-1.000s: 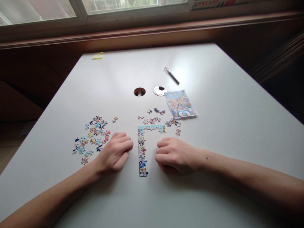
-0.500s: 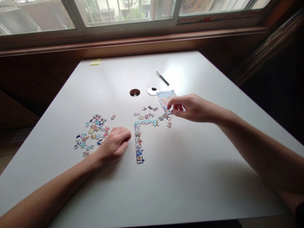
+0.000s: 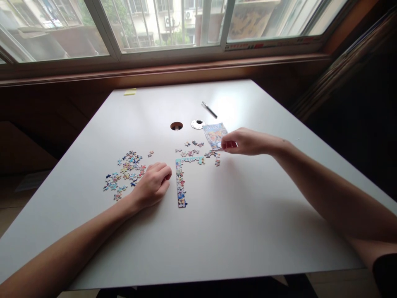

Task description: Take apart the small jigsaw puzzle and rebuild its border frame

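Note:
My left hand [image 3: 152, 182] rests on the table in a loose fist, and no piece shows in it. It lies between a heap of loose jigsaw pieces [image 3: 130, 161] and the joined puzzle border [image 3: 180, 184]. That border makes an L, its light blue top strip running right from the corner. My right hand [image 3: 242, 141] has its fingers closed at the lower right corner of a printed picture card [image 3: 214, 133]; the fingertips partly cover that corner. Just below the card lies a small cluster of pieces [image 3: 212, 153], and more loose pieces [image 3: 190, 153] sit above the top strip.
Beyond the card lie a dark pen [image 3: 209, 109] and a round metal cover [image 3: 197, 124]. A cable hole [image 3: 176, 126] opens in the white table [image 3: 198, 240]. A yellow sticky note [image 3: 130, 92] is at the far left edge, below the window.
My right hand's fingers have closed and moved to the card's lower right corner. My left hand stays in place. The view has tilted up slightly, showing more of the window.

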Tool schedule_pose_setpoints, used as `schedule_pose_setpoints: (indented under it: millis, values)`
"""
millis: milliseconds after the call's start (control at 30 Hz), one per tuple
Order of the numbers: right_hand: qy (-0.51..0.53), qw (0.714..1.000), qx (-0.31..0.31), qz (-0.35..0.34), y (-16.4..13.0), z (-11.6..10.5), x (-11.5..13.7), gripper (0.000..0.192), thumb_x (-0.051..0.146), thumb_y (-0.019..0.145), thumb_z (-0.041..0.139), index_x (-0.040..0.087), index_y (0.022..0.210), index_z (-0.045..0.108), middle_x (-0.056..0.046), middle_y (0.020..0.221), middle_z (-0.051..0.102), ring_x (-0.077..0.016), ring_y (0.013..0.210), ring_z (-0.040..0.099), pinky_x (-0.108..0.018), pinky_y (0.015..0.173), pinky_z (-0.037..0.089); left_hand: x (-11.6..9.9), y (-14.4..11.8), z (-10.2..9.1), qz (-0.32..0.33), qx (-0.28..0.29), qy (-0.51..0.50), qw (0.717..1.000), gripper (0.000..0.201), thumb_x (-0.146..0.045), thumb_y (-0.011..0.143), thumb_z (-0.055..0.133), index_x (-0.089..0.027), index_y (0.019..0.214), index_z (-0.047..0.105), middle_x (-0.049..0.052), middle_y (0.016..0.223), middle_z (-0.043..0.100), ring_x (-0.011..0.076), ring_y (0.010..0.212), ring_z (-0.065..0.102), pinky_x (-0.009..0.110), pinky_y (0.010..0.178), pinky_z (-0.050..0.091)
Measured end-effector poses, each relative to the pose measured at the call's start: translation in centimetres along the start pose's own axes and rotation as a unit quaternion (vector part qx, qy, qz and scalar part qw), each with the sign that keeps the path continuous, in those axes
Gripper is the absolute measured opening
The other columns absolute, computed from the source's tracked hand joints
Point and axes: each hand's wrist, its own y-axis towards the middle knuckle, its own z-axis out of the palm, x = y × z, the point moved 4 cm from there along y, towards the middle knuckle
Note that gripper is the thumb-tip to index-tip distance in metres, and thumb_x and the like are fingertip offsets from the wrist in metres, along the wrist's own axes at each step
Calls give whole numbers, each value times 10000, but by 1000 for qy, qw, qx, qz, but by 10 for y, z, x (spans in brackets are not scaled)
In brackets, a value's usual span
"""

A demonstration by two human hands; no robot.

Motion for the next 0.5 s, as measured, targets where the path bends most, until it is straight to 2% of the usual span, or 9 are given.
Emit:
schedule_pose_setpoints:
  millis: [200,367,500]
  values:
    - [-20,998,-56,-18,6,4,-2,176,327,856,568,205,834,692,-16,749,665,-141,665,550,-282,638,385,-2,1,1,-4,-10,21,1000,137,-65,800,415,-198,778,438,32,818,518,206,818,473,351,763,372]
    - [-32,988,-152,-7,16,13,0,191,304,882,548,215,902,716,-39,885,721,-188,824,590,-338,791,393,-3,3,4,-4,-11,31,999,139,-62,810,412,-199,796,431,35,835,516,208,835,464,358,794,377]
    - [-39,985,-171,4,34,23,10,222,308,914,515,222,974,712,-47,948,719,-215,916,589,-388,861,361,-3,4,4,-7,-9,21,1000,140,-60,807,413,-198,794,438,32,826,518,203,819,460,357,790,384]
